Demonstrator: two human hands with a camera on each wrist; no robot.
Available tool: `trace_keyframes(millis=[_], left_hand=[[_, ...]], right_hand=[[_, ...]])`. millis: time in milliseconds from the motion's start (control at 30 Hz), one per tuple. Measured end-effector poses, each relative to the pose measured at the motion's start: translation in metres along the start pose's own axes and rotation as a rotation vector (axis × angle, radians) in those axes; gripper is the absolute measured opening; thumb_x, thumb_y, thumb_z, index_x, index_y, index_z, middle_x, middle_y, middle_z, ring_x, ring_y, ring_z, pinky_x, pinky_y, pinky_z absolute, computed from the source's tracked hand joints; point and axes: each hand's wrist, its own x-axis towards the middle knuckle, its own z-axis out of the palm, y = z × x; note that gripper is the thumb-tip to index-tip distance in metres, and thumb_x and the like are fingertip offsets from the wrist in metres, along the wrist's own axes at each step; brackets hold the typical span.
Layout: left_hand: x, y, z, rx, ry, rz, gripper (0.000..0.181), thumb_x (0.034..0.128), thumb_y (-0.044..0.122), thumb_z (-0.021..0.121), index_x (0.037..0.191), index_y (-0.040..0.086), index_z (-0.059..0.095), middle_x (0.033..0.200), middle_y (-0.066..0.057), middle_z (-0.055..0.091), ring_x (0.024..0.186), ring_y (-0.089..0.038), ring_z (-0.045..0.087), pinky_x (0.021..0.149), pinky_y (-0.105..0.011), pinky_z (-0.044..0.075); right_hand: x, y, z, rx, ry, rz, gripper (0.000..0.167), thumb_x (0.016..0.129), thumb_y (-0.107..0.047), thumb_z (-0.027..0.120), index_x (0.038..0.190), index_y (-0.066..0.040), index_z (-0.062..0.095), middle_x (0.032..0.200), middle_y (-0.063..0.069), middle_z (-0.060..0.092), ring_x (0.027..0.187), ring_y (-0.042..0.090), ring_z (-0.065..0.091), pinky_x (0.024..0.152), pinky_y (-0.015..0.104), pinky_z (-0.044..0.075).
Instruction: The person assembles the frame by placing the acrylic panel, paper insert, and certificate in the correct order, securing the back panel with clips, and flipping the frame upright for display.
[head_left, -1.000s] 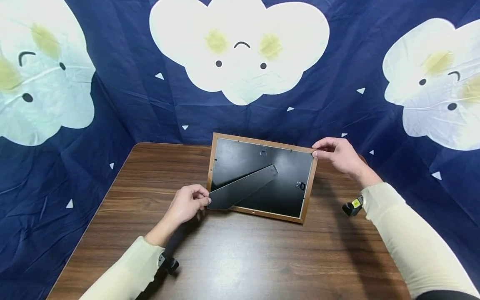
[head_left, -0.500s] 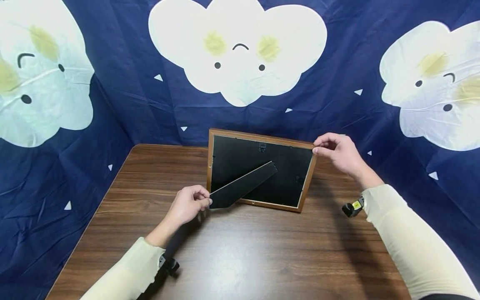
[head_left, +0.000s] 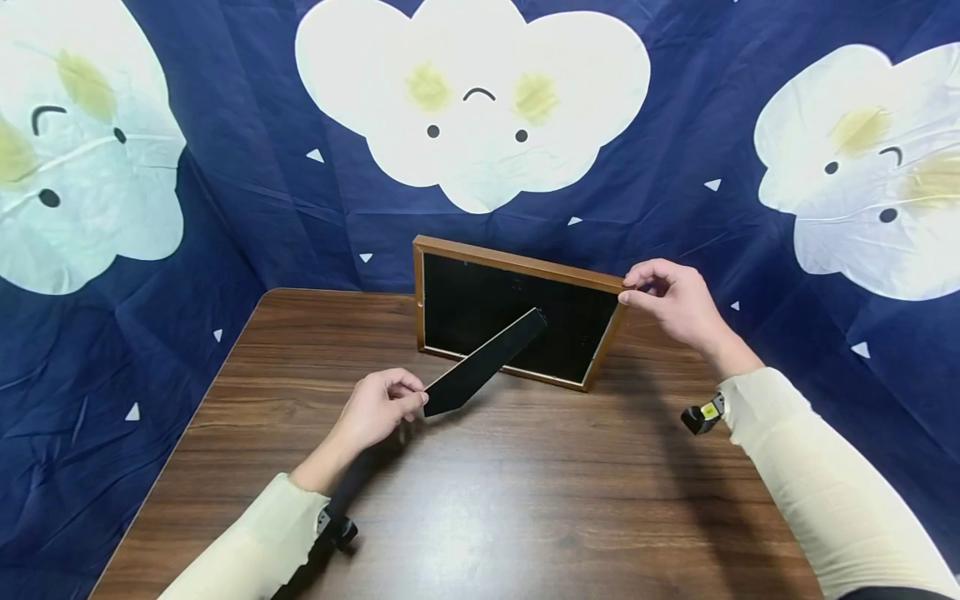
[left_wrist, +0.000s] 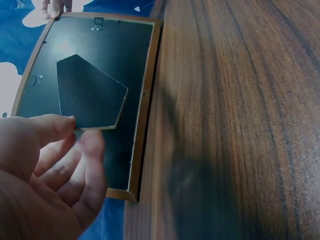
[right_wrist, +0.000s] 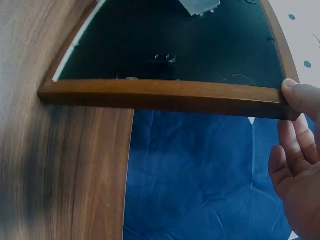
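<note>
A picture frame (head_left: 517, 250) with a brown wooden border stands tilted near the back of the table, its black backing toward me. From the backing a black easel leg (head_left: 487, 358) swings out to the lower left. My left hand (head_left: 381, 408) pinches the free end of this leg between thumb and fingers; the left wrist view shows the thumb on the leg's edge (left_wrist: 92, 95). At the frame's upper right corner my right hand (head_left: 671, 300) pinches the border, thumb on the near side, as the right wrist view also shows. The front of the picture frame is hidden.
The wood-grain table (head_left: 465, 517) extends toward me and to both sides. Behind it hangs a dark blue cloth (head_left: 247, 183) printed with white clouds and small triangles, close to the table's back edge. A small black device (head_left: 702, 415) is strapped at each wrist.
The picture frame has tipped up to stand more upright, its lower edge shifting away from me. The leg now angles further out from the backing. Both hands keep their grip; the right has risen slightly.
</note>
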Motion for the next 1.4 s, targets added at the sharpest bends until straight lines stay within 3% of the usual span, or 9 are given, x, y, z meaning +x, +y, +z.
trace_keyframes(millis=[300, 500, 667, 933, 1067, 1267, 1400], left_hand=[[-0.002, 0.002, 0.009, -0.06, -0.104, 0.064, 0.004, 0.0915, 0.014, 0.075, 0.091, 0.012, 0.071, 0.077, -0.006, 0.075, 0.068, -0.032, 0.073, 0.058, -0.027, 0.054], [-0.005, 0.0, 0.016, -0.083, -0.175, 0.107, 0.004, 0.0913, 0.01, 0.074, 0.094, 0.009, 0.071, 0.081, -0.011, 0.076, 0.067, -0.031, 0.073, 0.06, -0.033, 0.058], [-0.007, -0.003, 0.024, -0.105, -0.256, 0.152, 0.005, 0.0909, 0.006, 0.072, 0.096, 0.008, 0.07, 0.082, -0.012, 0.076, 0.069, -0.03, 0.073, 0.061, -0.041, 0.061], [-0.011, -0.004, 0.04, -0.088, -0.33, 0.149, 0.007, 0.0912, 0.005, 0.071, 0.094, 0.011, 0.068, 0.082, -0.012, 0.076, 0.067, -0.035, 0.072, 0.052, -0.038, 0.058], [-0.014, -0.004, 0.05, -0.066, -0.332, 0.184, 0.006, 0.0898, 0.006, 0.072, 0.093, 0.01, 0.068, 0.081, -0.01, 0.075, 0.063, -0.03, 0.071, 0.05, -0.033, 0.057], [-0.016, -0.007, 0.062, 0.048, -0.283, 0.232, 0.007, 0.088, 0.01, 0.074, 0.089, 0.015, 0.069, 0.078, 0.008, 0.072, 0.064, -0.005, 0.065, 0.06, -0.023, 0.055], [-0.017, -0.008, 0.066, 0.067, -0.278, 0.251, 0.007, 0.0875, 0.011, 0.075, 0.089, 0.015, 0.069, 0.078, 0.01, 0.071, 0.065, 0.0, 0.063, 0.062, -0.022, 0.055]], right_hand=[[0.001, -0.001, 0.003, 0.017, -0.006, -0.011, 0.019, 0.079, -0.005, 0.088, 0.092, -0.008, 0.074, 0.101, 0.008, 0.072, 0.084, 0.01, 0.059, 0.069, 0.014, 0.044], [-0.004, -0.02, 0.002, 0.039, -0.008, -0.025, 0.018, 0.078, 0.006, 0.084, 0.089, 0.003, 0.071, 0.1, 0.017, 0.071, 0.087, 0.009, 0.06, 0.071, 0.021, 0.047], [-0.008, -0.035, -0.001, 0.066, -0.033, -0.071, 0.018, 0.076, 0.011, 0.083, 0.087, 0.005, 0.069, 0.099, 0.021, 0.07, 0.087, 0.002, 0.059, 0.071, 0.02, 0.047], [-0.008, -0.003, 0.007, 0.075, -0.064, -0.061, 0.023, 0.075, 0.003, 0.088, 0.089, -0.006, 0.073, 0.103, 0.009, 0.07, 0.093, 0.002, 0.059, 0.074, 0.02, 0.049], [-0.01, -0.002, 0.007, 0.077, -0.074, -0.071, 0.023, 0.075, 0.001, 0.089, 0.089, -0.009, 0.073, 0.103, 0.006, 0.069, 0.094, 0.004, 0.059, 0.075, 0.019, 0.048], [-0.013, -0.002, 0.009, 0.089, -0.088, -0.078, 0.022, 0.076, 0.0, 0.089, 0.088, -0.011, 0.073, 0.101, 0.002, 0.068, 0.093, 0.008, 0.059, 0.074, 0.02, 0.048], [-0.015, -0.001, 0.01, 0.09, -0.095, -0.076, 0.023, 0.076, 0.001, 0.088, 0.088, -0.011, 0.073, 0.101, 0.002, 0.068, 0.091, 0.011, 0.059, 0.074, 0.021, 0.048]])
